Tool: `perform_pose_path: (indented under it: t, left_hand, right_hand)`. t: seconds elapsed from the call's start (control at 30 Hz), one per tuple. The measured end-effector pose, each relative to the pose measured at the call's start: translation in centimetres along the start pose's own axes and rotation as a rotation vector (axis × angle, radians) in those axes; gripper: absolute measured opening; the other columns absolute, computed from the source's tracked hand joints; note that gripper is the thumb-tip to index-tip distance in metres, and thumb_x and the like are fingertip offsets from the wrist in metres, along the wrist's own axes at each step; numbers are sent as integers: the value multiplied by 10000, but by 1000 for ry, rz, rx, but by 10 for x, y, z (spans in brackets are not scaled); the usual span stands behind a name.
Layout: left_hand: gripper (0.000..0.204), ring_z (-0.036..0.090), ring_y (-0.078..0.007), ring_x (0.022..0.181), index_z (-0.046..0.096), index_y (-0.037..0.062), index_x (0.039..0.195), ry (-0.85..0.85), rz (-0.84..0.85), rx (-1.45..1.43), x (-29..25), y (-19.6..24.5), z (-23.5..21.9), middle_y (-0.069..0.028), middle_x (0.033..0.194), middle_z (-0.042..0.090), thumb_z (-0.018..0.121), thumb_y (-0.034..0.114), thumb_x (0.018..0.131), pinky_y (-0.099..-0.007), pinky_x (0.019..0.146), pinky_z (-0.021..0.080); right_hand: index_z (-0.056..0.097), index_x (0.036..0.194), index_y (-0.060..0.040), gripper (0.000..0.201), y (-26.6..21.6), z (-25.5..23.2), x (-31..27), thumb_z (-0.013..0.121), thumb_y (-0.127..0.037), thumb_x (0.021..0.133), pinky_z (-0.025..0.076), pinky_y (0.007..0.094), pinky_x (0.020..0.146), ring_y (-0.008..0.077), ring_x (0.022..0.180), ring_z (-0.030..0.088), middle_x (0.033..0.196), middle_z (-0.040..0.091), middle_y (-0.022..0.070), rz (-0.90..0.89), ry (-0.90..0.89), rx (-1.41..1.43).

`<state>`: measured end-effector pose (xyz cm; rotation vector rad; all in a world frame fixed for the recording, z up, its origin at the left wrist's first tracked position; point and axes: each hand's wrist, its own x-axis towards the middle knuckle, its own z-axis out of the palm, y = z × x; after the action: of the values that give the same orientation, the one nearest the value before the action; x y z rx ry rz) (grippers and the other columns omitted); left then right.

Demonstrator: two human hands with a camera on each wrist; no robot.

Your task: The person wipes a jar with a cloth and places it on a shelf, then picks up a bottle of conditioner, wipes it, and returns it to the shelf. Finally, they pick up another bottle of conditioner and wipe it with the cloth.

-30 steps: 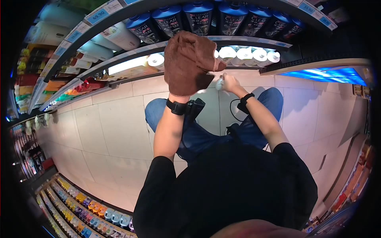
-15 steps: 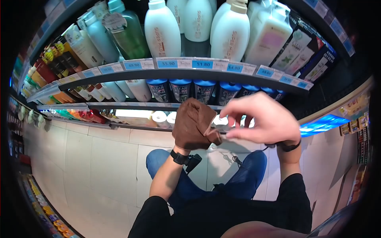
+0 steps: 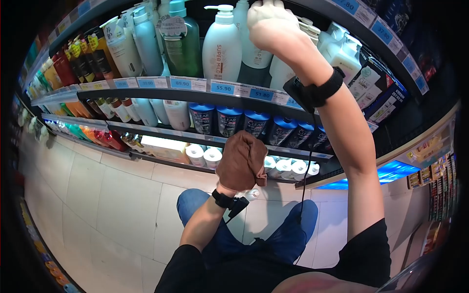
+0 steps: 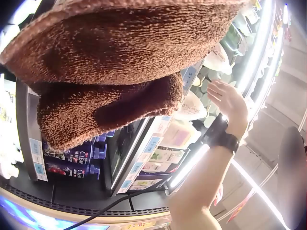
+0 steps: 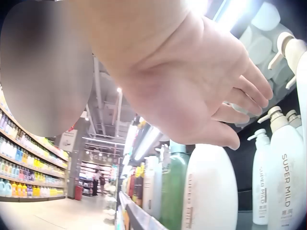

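Observation:
Brown cloth (image 3: 242, 161) covers my left hand (image 3: 226, 189) down to the wrist, hiding the fingers. It is held in front of the lower shelves, and its rough, towel-like surface (image 4: 129, 48) fills the top of the left wrist view. My right hand (image 3: 273, 22) is raised among white pump bottles on the upper shelf. In the right wrist view this hand (image 5: 192, 91) has loosely bent, spread fingers and holds nothing. A white SUPER MILD bottle (image 5: 211, 187) stands below it, its top hidden; whether they touch, I cannot tell.
A green bottle (image 3: 181, 49) stands left of the SUPER MILD bottle. Blue CLEAR bottles (image 3: 229, 119) line the shelf below, behind a price-label edge (image 3: 222, 88). A small white bottle (image 3: 252, 194) is near the knees. A black cable (image 3: 304, 195) hangs from the right wrist.
My right hand has moved from beside the brown cloth up to the upper-shelf bottles. The head view has shifted to show more of that shelf. The cloth still covers my left hand.

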<state>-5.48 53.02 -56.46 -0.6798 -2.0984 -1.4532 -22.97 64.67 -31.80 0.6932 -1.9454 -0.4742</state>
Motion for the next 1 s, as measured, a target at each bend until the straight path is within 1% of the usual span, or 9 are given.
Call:
perform_pose_path:
  t: [0.13, 0.2, 0.3, 0.37, 0.5, 0.57, 0.8, 0.9, 1.0]
  left_hand:
    - [288, 688, -174, 815, 592, 18, 1049, -14, -304, -458, -8, -13, 5, -95, 916, 716, 800, 96, 865, -306, 777, 552]
    - [607, 655, -208, 1149, 683, 101, 1243, -199, -321, -460, -14, -26, 1, -62, 1199, 686, 934, 148, 692, -359, 1005, 502]
    - [200, 673, -140, 763, 558, 0, 1076, -19, -77, -296, 1, -5, -4, -81, 861, 693, 709, 41, 952, -279, 730, 548]
    - [201, 674, -141, 764, 553, -3, 1078, -32, -69, -271, -5, -13, 1, -81, 856, 689, 705, 39, 954, -279, 729, 548]
    - [253, 675, -157, 755, 550, -4, 1075, -90, -159, -233, 5, 5, -13, -71, 847, 682, 735, 29, 907, -286, 734, 547]
    - [275, 670, -168, 746, 556, 2, 1075, -121, -158, -222, 7, 4, -15, -70, 850, 683, 750, 36, 884, -298, 738, 547]
    - [280, 672, -205, 742, 580, 19, 1016, 35, -11, -99, -5, -18, -2, -82, 839, 693, 788, 59, 834, -335, 762, 552]
    - [269, 679, -193, 734, 578, 10, 1001, 27, 88, 0, 5, -4, -14, -86, 812, 698, 786, 50, 835, -320, 732, 553]
    - [270, 676, -170, 691, 563, 0, 994, -29, -40, -138, 8, 5, -17, -91, 783, 696, 785, 56, 851, -304, 677, 547]
  right_hand:
    - [732, 1090, 63, 319, 5, 22, 18, 529, -176, 1030, 606, 512, 716, 433, 844, 736, 956, 745, 273, 139, -130, 25]
    - [740, 1047, 68, 351, 11, 40, 32, 512, -199, 1037, 606, 554, 751, 450, 847, 727, 930, 741, 284, 514, -318, 313]
    - [729, 1012, 86, 391, 23, 53, 26, 487, -214, 1072, 580, 571, 819, 477, 888, 719, 956, 727, 330, 397, -155, 427]
    - [701, 989, 89, 332, 29, 65, 15, 501, -166, 1061, 547, 566, 837, 486, 904, 706, 982, 707, 354, 242, 91, 456]
    - [686, 952, 67, 260, 7, 15, 16, 525, -125, 1023, 544, 550, 810, 461, 889, 705, 910, 692, 320, 366, 186, 683]
    - [672, 991, 47, 203, 13, 10, 2, 549, -114, 1003, 538, 528, 787, 436, 859, 695, 910, 680, 287, 0, 2, 234]
    - [640, 1091, -1, 176, -24, -44, -24, 578, -74, 944, 520, 510, 776, 425, 860, 652, 966, 654, 251, 200, 145, 322]
    - [657, 1037, 1, 207, -20, -57, -25, 727, -82, 861, 538, 499, 806, 429, 895, 663, 946, 650, 229, 324, -27, 264]
    - [661, 1002, 0, 223, -22, -85, -30, 774, -67, 822, 543, 481, 810, 415, 893, 665, 927, 651, 216, 466, 1, 550]
